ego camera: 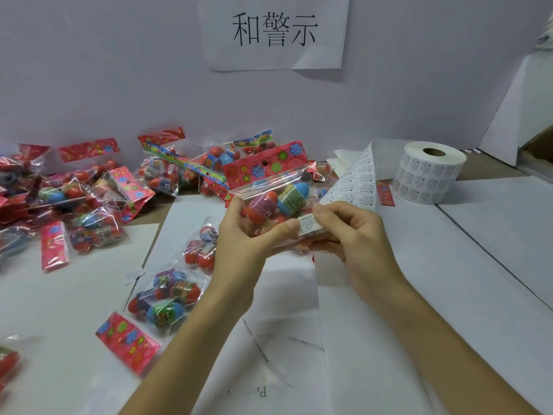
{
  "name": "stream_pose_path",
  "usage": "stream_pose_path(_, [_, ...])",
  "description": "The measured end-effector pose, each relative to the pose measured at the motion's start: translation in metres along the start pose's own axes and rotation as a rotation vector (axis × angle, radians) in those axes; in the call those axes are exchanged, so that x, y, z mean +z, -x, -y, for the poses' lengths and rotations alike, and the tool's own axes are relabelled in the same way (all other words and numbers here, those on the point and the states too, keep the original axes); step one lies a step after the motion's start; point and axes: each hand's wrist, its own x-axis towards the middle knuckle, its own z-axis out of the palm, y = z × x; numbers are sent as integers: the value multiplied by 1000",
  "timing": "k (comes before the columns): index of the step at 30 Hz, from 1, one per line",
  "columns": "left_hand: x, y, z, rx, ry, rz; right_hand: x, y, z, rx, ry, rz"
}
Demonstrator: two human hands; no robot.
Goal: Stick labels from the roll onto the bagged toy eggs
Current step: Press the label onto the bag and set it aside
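Note:
I hold a clear bag of toy eggs (pixel 275 193) with a red flowered header card above the table's middle. My left hand (pixel 248 241) grips the bag's left lower side, thumb across its front. My right hand (pixel 350 232) holds the bag's right lower corner, its thumb pressing a small white warning label (pixel 308 226) on the plastic. The label roll (pixel 428 175) stands at the right rear, and its loose strip of labels (pixel 353 181) curls over to just behind my right hand.
A heap of bagged eggs (pixel 89 190) covers the left and back of the table. Two more bags (pixel 167 298) lie flat by my left forearm. White paper sheets (pixel 359 324) cover the tabletop. A printed sign (pixel 273 28) hangs on the wall.

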Motion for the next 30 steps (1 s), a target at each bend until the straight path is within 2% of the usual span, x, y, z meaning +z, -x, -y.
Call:
stream_pose_path(6, [0,-3,1,-37,4,-24,-2,-3,2,75,-47,56])
stream_pose_path(11, [-1,-2,0,-50,17,13,-3,-2,-1,-39,121,48])
stream_pose_path(20, [-4,-2,-1,-109,107,54,-6,-4,1,78,-32,108])
stream_pose_path(25, [-2,-2,0,-119,76,81,-6,-5,-2,2,75,61])
stream_pose_path(30, [-3,-4,1,-135,41,82,-7,-5,-2,-13,61,90])
